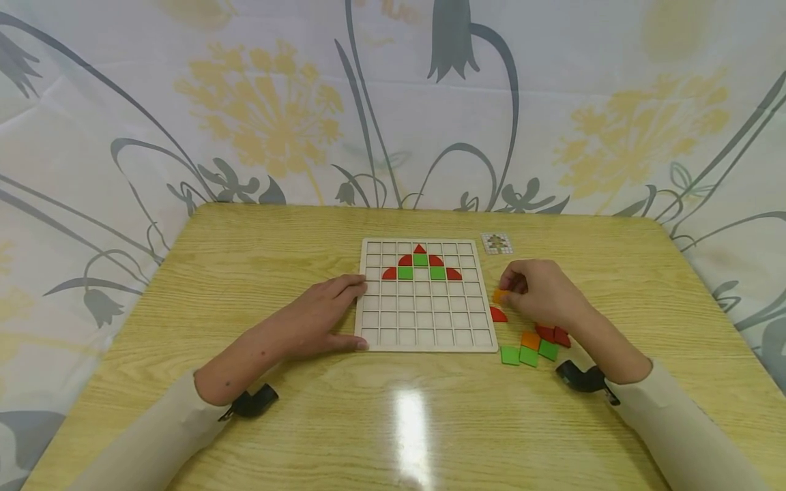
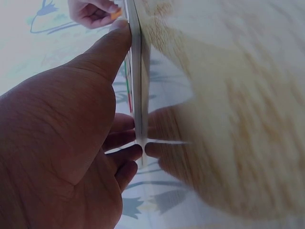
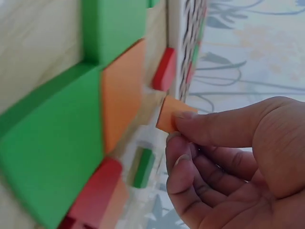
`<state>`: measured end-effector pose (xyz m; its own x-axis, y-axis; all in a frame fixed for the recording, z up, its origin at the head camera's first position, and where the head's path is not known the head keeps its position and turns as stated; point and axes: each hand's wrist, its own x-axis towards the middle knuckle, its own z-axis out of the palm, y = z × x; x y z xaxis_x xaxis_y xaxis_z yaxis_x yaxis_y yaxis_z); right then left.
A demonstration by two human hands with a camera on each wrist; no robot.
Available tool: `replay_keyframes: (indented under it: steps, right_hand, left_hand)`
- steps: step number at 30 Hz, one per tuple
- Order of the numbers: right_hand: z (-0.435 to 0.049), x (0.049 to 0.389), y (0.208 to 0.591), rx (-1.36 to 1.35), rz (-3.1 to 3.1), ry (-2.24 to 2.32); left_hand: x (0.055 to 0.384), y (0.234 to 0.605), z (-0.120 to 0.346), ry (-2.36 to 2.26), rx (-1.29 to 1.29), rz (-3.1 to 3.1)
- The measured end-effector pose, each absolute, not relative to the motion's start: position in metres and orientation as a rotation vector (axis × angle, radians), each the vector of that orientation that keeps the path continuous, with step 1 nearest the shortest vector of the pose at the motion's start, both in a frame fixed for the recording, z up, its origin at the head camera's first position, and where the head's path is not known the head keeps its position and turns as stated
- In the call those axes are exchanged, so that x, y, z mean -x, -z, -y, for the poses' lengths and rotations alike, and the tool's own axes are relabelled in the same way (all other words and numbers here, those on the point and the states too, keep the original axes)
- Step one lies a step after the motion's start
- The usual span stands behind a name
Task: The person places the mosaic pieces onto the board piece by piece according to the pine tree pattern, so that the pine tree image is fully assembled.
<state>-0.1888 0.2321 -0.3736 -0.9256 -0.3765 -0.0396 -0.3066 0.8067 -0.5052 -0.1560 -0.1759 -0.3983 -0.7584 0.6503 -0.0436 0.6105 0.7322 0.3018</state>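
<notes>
- Fingers of the left hand [image 1: 325, 310], left of centre in the head frame, lie loosely extended, thumb and fingertips against the left edge of the square pale wooden grid board [image 1: 406, 319]; uneven pressure could slide it on the yellowish wood-grain surface [image 1: 276, 239].
- Upper middle of the board, a red triangular tile [image 1: 419, 249], four red round-edged tiles [image 1: 405, 260] and three green square tiles [image 1: 420, 260] sit in cells; a jolt or brushing fingertip might turn them, as the cell walls look shallow.
- Right of the board's top edge, a small printed card [image 1: 497, 243] could be nudged askew by a wide reach.
- Lower down, a loose red round-edged tile [image 1: 498, 315] lies at the board's right edge; a low-passing hand could knock it.
- Just above that, an orange square tile [image 1: 499, 296] is pinched between thumb and fingers of the right hand [image 1: 540, 293]; the small hold near its edge could let it pivot or drop.
- Lower right, loose green squares [image 1: 510, 355], another orange square [image 1: 531, 340] and more red tiles [image 1: 545, 333] cluster beneath the wrist; the black wrist camera [image 1: 577, 376], hanging near them, might scatter them if lowered.
</notes>
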Motion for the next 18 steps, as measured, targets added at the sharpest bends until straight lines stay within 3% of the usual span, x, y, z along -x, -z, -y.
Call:
replay_keyframes:
  steps: [18]
  right_hand:
    - [-0.18, 0.204, 0.361, 0.62, -2.809, 0.913]
  left_hand:
    - [0.155, 0.397, 0.177, -0.386, -1.039, -2.786]
